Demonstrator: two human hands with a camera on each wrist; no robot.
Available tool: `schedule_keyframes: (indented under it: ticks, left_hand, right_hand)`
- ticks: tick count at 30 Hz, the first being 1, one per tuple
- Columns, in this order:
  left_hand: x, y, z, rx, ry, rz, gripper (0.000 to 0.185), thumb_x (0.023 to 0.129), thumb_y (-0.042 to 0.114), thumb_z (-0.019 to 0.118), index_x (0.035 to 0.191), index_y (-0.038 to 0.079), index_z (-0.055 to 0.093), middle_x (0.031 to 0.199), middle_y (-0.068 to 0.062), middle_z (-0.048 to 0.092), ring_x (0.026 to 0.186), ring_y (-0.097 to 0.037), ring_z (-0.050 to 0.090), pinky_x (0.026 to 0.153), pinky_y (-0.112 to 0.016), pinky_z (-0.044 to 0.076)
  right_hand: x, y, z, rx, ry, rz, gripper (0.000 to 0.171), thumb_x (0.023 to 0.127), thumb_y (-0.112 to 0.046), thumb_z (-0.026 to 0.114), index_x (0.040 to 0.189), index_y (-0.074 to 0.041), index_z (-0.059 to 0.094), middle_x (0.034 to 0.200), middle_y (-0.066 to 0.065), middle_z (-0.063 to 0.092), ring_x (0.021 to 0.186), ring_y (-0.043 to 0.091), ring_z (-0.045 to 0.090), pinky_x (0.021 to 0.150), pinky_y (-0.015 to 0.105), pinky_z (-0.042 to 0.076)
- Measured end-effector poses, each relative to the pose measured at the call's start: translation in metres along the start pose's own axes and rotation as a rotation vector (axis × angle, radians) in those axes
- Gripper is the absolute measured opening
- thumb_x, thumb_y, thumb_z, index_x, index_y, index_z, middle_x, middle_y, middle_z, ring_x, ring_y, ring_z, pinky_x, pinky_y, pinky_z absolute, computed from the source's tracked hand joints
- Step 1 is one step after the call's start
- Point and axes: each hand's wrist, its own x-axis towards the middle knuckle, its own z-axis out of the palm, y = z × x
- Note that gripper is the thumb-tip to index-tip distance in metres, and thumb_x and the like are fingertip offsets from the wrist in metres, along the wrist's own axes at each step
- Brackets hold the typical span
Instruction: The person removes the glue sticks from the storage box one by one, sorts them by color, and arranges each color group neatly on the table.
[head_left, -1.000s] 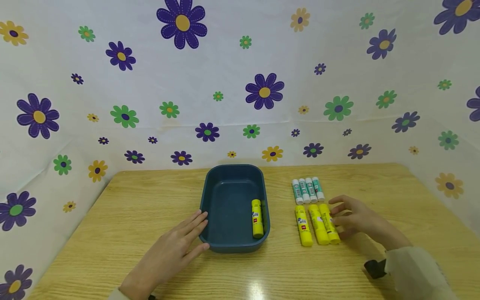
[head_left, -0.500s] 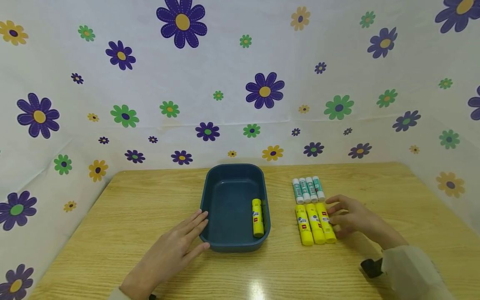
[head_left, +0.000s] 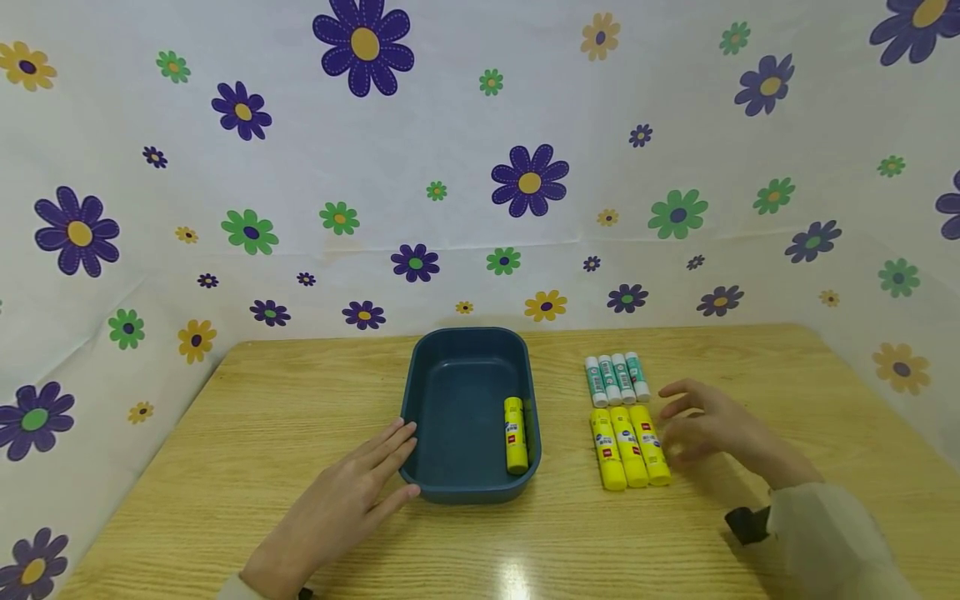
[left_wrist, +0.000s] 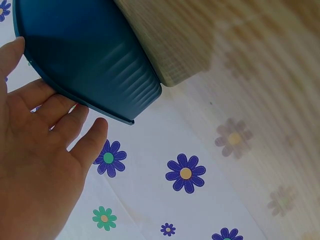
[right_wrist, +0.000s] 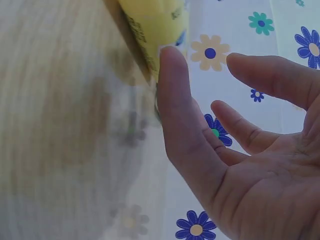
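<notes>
Three yellow glue sticks (head_left: 628,446) lie side by side on the worktop (head_left: 300,417), just right of the blue tray (head_left: 420,392) and just in front of a row of four green-and-white glue sticks (head_left: 617,379). A fourth yellow stick (head_left: 513,435) lies inside the tray, along its right wall.

Right hand (head_left: 708,429) sits just right of the yellow row, fingers spread & relaxed, holding nothing. In the wrist view one fingertip (right_wrist: 172,60) looks to be at the side of the nearest yellow stick (right_wrist: 155,25); can't tell if it truly touches.

Left hand (head_left: 337,508) lies flat on the worktop w/ straight fingers against the tray's left wall (left_wrist: 90,55), holding nothing.

Handling, as a judgement: sticks look light, stiff, smooth plastic, so prob. a bit slippery & free to roll sideways on the glossy wood. Best hold seems a thumb-and-finger pinch across the barrel near mid-length, taking the outer stick nearest the right hand first. Packed touching each other, so little room for fingers betw. them. Not fragile.
</notes>
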Motion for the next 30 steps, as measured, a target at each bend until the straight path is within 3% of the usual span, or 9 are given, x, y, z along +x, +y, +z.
schedule_keyframes:
  ticks: [7, 14, 30]
  left_hand:
    - [0.000, 0.000, 0.000, 0.002, 0.007, 0.005, 0.060, 0.093, 0.049, 0.042, 0.133, 0.004, 0.047, 0.145, -0.004, 0.033, 0.133, -0.018, 0.026, 0.098, -0.036, 0.039]
    - [0.002, 0.000, 0.000, -0.004, 0.003, 0.007, 0.060, 0.093, 0.049, 0.042, 0.133, 0.005, 0.047, 0.145, -0.004, 0.032, 0.133, -0.018, 0.025, 0.099, -0.037, 0.038]
    - [0.001, 0.000, 0.000, -0.008, -0.014, -0.015, 0.059, 0.093, 0.047, 0.045, 0.133, 0.004, 0.047, 0.145, -0.004, 0.033, 0.133, -0.019, 0.026, 0.098, -0.038, 0.039]
  right_hand:
    - [0.003, -0.022, -0.010, -0.037, 0.010, -0.031, 0.058, 0.086, -0.007, 0.058, 0.133, 0.006, 0.027, 0.119, 0.029, 0.041, 0.094, 0.034, 0.054, 0.068, 0.043, 0.055]
    - [0.009, -0.052, -0.006, 0.003, -0.014, -0.089, 0.057, 0.086, -0.009, 0.060, 0.132, 0.004, 0.030, 0.119, 0.029, 0.040, 0.093, 0.036, 0.055, 0.071, 0.047, 0.054]
    - [0.046, -0.109, 0.057, 0.062, -0.098, -0.171, 0.047, 0.084, -0.003, 0.061, 0.126, 0.000, 0.040, 0.111, 0.022, 0.047, 0.088, 0.032, 0.055, 0.067, 0.045, 0.055]
